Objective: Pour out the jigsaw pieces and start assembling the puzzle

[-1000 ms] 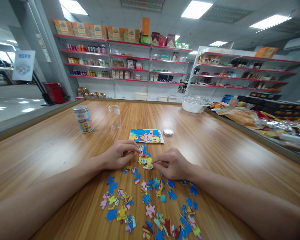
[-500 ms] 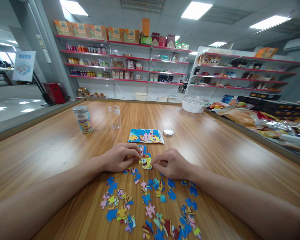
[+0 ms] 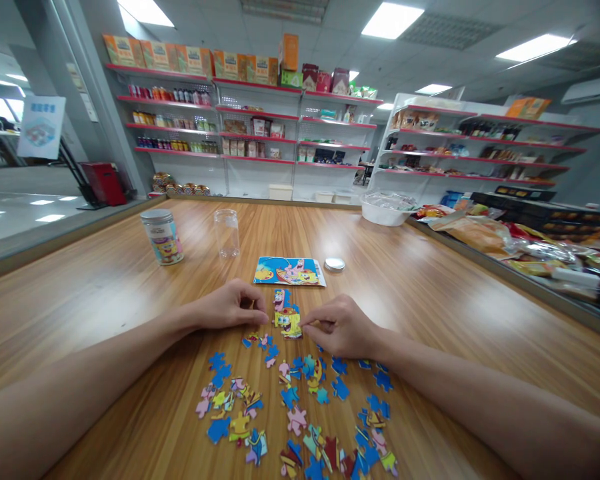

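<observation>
A small cluster of joined puzzle pieces [image 3: 286, 315] lies on the wooden table [image 3: 430, 293] between my hands. The fingertips of my right hand [image 3: 339, 328] pinch the cluster's right edge. My left hand [image 3: 231, 307] rests curled just left of the cluster, a small gap away, and I see nothing in it. Several loose blue, yellow and pink puzzle pieces [image 3: 300, 407] are scattered on the table in front of me. Beyond the cluster lies the printed reference picture [image 3: 289, 271].
A round silver lid [image 3: 335, 264] sits right of the picture. A clear empty jar [image 3: 227, 233] and a printed jar with a lid [image 3: 162, 237] stand farther left. A white bowl [image 3: 386, 209] and packaged snacks [image 3: 485, 233] line the table's right side. Store shelves stand behind.
My left hand has drawn back slightly to the left, off the joined cluster it was touching. My right hand stays on the cluster's right edge. The view has shifted a little.
</observation>
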Available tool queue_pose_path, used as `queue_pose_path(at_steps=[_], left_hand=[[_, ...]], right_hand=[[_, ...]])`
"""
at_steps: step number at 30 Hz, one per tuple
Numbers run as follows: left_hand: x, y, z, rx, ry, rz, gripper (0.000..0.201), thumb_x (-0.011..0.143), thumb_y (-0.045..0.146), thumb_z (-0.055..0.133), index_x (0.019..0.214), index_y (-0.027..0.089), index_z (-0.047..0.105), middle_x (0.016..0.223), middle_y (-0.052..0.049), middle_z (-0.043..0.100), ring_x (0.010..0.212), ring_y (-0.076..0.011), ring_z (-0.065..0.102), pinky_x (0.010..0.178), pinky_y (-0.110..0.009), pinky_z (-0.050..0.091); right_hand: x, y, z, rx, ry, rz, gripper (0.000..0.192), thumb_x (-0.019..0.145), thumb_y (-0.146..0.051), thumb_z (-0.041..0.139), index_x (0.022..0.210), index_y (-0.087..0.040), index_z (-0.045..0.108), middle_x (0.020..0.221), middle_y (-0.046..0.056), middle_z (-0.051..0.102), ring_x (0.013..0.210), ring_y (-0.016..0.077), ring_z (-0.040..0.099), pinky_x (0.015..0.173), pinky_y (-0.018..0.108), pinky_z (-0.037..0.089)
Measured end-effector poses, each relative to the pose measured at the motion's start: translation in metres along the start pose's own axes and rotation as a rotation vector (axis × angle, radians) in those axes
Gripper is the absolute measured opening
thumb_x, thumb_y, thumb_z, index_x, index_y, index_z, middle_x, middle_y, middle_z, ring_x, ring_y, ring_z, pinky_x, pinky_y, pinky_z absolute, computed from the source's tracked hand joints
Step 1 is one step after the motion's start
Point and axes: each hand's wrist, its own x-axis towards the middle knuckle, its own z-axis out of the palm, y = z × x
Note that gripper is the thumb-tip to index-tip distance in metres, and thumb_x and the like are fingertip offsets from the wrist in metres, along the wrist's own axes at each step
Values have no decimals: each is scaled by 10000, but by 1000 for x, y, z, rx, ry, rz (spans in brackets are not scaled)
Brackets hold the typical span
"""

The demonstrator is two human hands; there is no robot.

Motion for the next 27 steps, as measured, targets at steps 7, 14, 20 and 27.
queue_pose_path(at_steps=[7,14,20,27], left_hand=[[-2,13,-5,2,-224,96,226,790,318,773,854,106,730,780,-54,665,643,-108,538,537,-188,377],[-2,15,-9,112,-288,195,147,869,243,699,974,197,791,765,-31,582,673,-112,512,576,-208,385],[-1,14,-10,103,-303,197,146,878,271,701,974,214,795,766,-35,594,701,-121,534,609,-205,416],[1,16,-10,5,-306,112,258,849,341,732,1047,177,757,841,-41,648,715,-123,546,627,-205,428]], right_hand=[[-1,-1,-1,31,-20,18,195,777,-166,580,744,-126,767,438,-32,473,389,48,347,413,176,266],[0,-1,-2,45,-30,7,187,766,-153,579,740,-114,760,444,-37,457,391,45,349,413,174,259],[0,-2,-2,53,-34,14,183,765,-148,576,726,-116,752,441,-43,435,390,46,344,413,175,257],[0,-1,-2,44,-31,17,189,775,-159,578,750,-119,761,436,-46,431,387,49,344,415,177,260]])
